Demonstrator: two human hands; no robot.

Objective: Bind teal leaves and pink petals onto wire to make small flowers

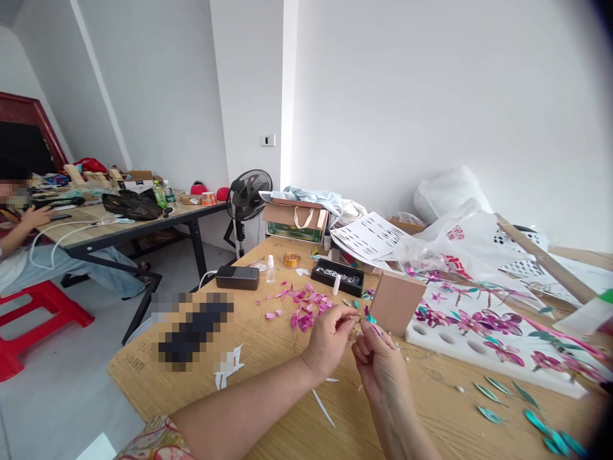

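Note:
My right hand is closed in a pinch around a small purple-and-teal petal piece above the wooden table. Close beside it, fingertips nearly meeting, my left hand pinches too; whatever lies between its fingers is too small to make out. Loose pink petals are heaped just beyond my left hand. Behind my right hand stands an upright brown board. To the right, a white foam block with round holes carries finished purple flowers. Teal leaves lie scattered at the near right.
A black tray, a small clear bottle, a dark power bank and a spool of gold wire sit farther back. Paper sheets and plastic bags crowd the wall side. Another person sits at the left table.

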